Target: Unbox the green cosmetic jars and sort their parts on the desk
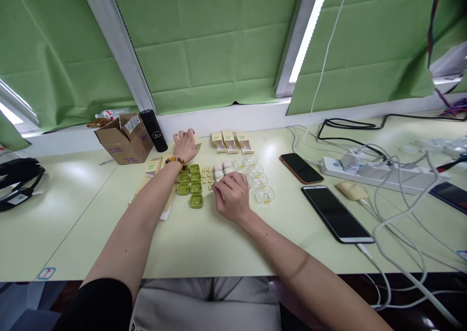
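Observation:
My left hand reaches to the back of the table, fingers curled over a small cream carton that it mostly hides. Below that wrist sit several green square cups in two columns, some covered by my arm. My right hand is closed, thumb and fingertips pinched together beside small yellow square pieces; what it pinches, if anything, is hidden. Just beyond its knuckles are pale pink-white blocks, partly hidden. To its right stand several clear plastic cups with yellow marks.
Three cream cartons stand at the back. More cartons lie left, partly under my arm, near a cardboard box and black cylinder. Two phones, a power strip and loose cables occupy the right.

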Demonstrator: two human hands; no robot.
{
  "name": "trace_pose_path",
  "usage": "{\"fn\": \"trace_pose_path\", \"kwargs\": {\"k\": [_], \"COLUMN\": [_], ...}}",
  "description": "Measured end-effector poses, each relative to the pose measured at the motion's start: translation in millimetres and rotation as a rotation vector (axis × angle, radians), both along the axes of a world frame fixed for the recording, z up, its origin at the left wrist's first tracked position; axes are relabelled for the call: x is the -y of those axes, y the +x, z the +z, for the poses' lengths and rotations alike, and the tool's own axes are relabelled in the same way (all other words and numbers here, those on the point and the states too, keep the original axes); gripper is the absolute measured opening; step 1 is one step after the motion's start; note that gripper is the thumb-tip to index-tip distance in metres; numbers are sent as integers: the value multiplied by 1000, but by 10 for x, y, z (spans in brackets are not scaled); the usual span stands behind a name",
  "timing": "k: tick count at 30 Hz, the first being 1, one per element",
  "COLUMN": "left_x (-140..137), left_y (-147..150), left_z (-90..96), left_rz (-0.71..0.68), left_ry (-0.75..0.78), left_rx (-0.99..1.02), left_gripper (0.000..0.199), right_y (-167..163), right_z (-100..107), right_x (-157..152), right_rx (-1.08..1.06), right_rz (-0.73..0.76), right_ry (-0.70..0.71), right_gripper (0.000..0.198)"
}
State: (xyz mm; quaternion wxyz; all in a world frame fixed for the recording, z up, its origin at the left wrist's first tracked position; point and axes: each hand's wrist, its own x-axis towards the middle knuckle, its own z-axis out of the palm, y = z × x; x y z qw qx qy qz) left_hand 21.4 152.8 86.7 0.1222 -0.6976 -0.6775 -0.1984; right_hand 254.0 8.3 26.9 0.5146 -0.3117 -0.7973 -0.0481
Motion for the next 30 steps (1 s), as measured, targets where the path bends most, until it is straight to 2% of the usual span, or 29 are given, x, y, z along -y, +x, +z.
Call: {"fn": "trace_pose_path", "kwargs": {"k": [2,5,7,10,14,18,22,30], "left_x": [65,251,464,914,1558,1954,2050,2079], "left_y": [34,79,106,143,202,288,366,422], "left_z": [56,140,183,207,173,118,44,-184], "left_rz": [-56,-166,-252,-367,-409,-407,-419,-446], "left_ry": [72,124,108,77,-29,-76,-64,-50], "left_rx": [174,562,822,1048,1219,1338,1376,1430], "left_gripper": [46,44,44,50,59,63,67,63], "right_y": [13,17,12,9,23,31,2,-11], "right_z": [1,-8,-16,-15,21,52,39,107], "right_x": [-13,-20,-22,-25,-17,24,73,157], "right_rx": [-2,-6,-18,-75,-216,-224,-114,-137], "right_rz": [-14,-14,-13,-16,28,248,429,510], "right_ry": [-10,-22,-36,-66,-134,-232,-348,-459], "right_gripper": [16,14,12,8,31,63,83,69]}}
